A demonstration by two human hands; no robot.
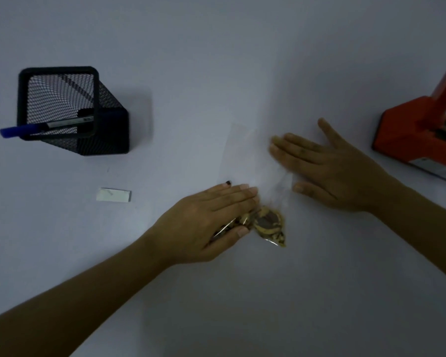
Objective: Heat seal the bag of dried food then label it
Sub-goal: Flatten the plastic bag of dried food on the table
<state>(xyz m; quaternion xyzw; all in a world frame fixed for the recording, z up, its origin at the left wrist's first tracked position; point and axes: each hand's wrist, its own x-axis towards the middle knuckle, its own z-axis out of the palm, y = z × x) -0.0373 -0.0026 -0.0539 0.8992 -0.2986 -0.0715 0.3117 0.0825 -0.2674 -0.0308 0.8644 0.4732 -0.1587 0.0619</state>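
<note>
A clear plastic bag (242,155) lies flat on the white table, with brown and yellow dried food (269,224) bunched at its near end. My left hand (211,217) rests flat on the food end, fingers together, covering part of the food. My right hand (330,166) lies palm down with fingers spread on the bag's right side. A small white label (113,195) lies on the table to the left, apart from both hands. The orange heat sealer (417,130) stands at the right edge, partly cut off by the frame.
A black mesh pen holder (70,109) stands at the far left with a blue-capped marker (23,130) leaning out of it. The white table (242,292) stretches around everything.
</note>
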